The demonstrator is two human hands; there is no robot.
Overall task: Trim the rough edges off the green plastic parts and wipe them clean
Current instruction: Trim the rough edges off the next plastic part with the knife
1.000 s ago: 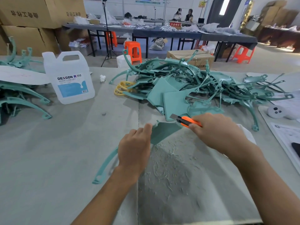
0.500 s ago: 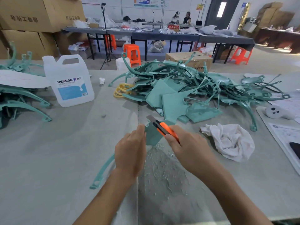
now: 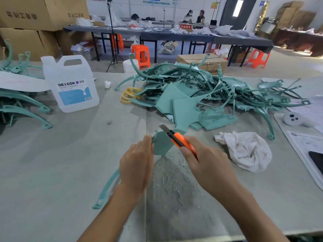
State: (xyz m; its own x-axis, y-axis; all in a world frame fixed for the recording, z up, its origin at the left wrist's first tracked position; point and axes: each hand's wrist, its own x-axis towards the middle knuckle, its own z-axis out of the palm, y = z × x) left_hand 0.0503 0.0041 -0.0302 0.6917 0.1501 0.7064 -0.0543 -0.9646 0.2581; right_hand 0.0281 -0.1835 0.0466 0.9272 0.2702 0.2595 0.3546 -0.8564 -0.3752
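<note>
White rag [image 3: 244, 151] near green parts [image 3: 185, 105]

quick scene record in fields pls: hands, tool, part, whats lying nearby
left hand: grips the green part
right hand: holds the utility knife, blade out at the part's upper edge
shavings: scattered on the table under the hands
rag: crumpled, right of the right hand, untouched
pile: green parts heaped beyond the knife
jug: upright, far left
</note>
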